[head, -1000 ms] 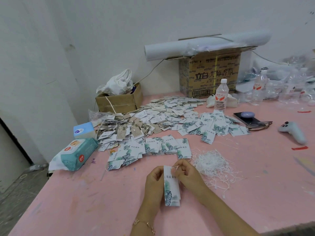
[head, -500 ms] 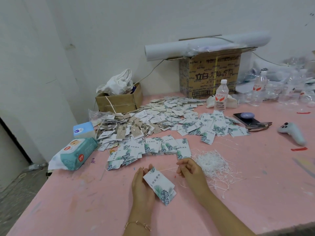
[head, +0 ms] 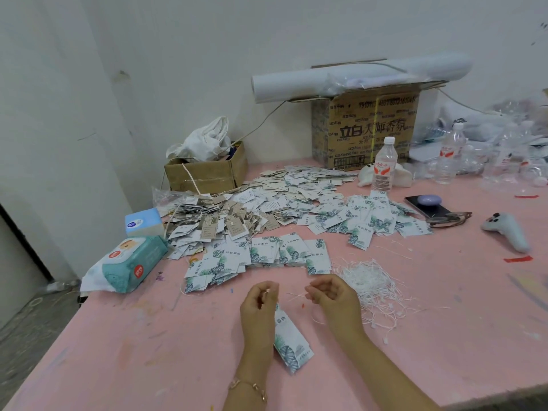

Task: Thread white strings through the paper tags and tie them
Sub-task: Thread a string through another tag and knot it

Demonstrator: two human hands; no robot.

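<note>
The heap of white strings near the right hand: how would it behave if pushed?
The heap of white strings looks light and floppy: thin strands. Being tangled, it would probably slide as a clump, shedding strays on the pink table.

Tag pile behind hands, strings right, wipes pack left.

Large black Chinese characters, 立白 大师香氛, run across the front of the brown cardboard box by the wall. A row of digits along its top edge and the smaller lines beneath are too blurred to read. A barcode sits near its base. The nearest paper tag carries a vertical line of characters ending in 服饰, and the same line shows on tags lying farther back. The water bottle label and the wipes pack sticker bear red marks, illegible.
</note>
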